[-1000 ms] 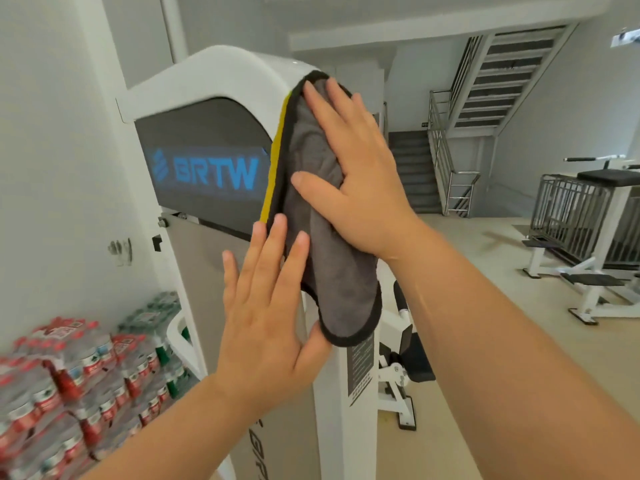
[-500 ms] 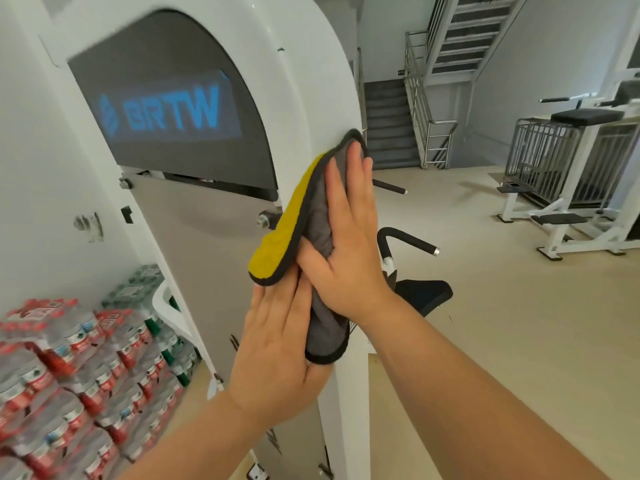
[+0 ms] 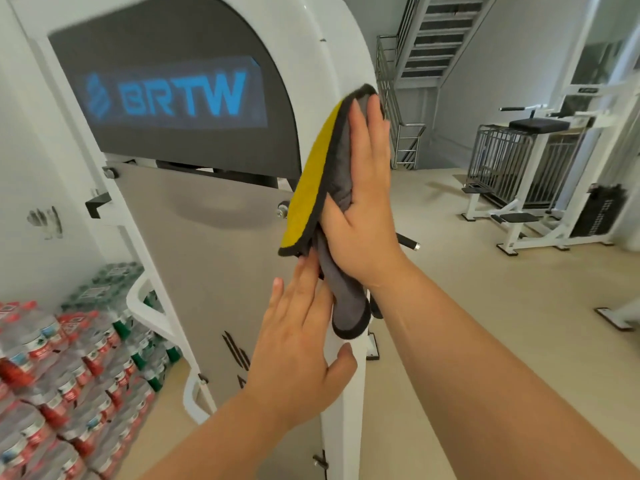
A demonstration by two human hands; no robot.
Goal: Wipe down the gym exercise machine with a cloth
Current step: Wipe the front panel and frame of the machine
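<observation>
Frame centre: right hand (image 3: 360, 202), fingers straight, presses the grey-and-yellow cloth (image 3: 308, 188) against the white edge of the BRTW machine (image 3: 332, 46); left hand (image 3: 298, 348) (fingers extended) rests just below.

Gym: exercise machines (image 3: 526, 181), staircase (image 3: 436, 32).

Bottle packs (image 3: 52, 386) left of machine (image 3: 225, 271)

a: what's on the floor (image 3: 467, 306)?
b: it's beige. the white machine (image 3: 214, 254) stands on it, with packs of bottles (image 3: 52, 375) stacked just left of it.
a: further off?
b: a white bench rig (image 3: 530, 209) at right, stairs (image 3: 408, 133) behind.
</observation>
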